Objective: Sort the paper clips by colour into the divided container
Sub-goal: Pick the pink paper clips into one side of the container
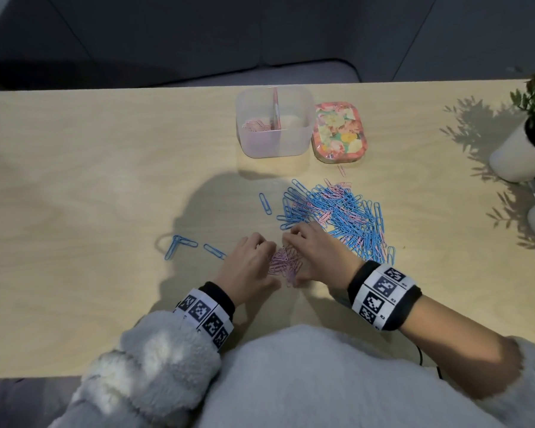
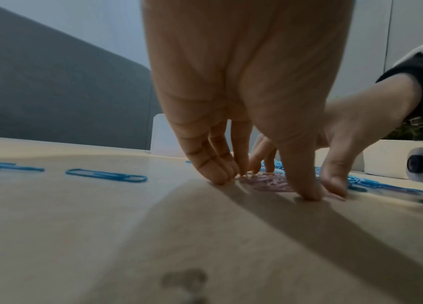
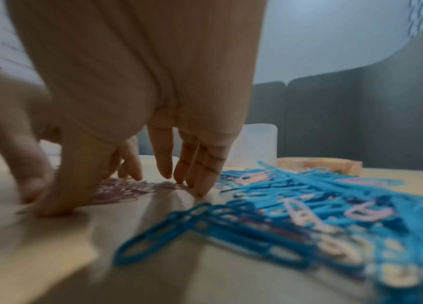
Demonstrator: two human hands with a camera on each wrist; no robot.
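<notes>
At the near middle of the table, both hands bracket a small pink heap.

Left hand (image 1: 250, 267): palm down on the left side of the pink clips, fingers straight and angled down, their tips on the wood; it grips nothing, thumb tip planted at the near edge of the heap.

Right hand (image 1: 317, 251): palm down on the right side of the same heap, fingers straight and a little spread, tips touching the table; nothing pinched, thumb down on the wood at the near side.

Pink clips (image 1: 284, 262): a flat cluster lying on the table between the two hands, touched by fingertips on both sides.

Mixed pile (image 1: 337, 216): mostly blue paper clips with pink ones scattered through, just beyond and to the right of the right hand.

Stray blue clips (image 1: 179, 244): a few lie apart to the left of the left hand; one more sits left of the mixed pile.

Divided container (image 1: 274, 146): translucent, upright at the far edge of the table, well apart from the hands; its left compartment holds some pink clips.

Floral lid (image 1: 338, 132): flat on the table, touching or just beside the container's right wall.

Table (image 1: 90, 186): pale wood.

Potted plant (image 1: 528, 140): white pot at the far right.
</notes>
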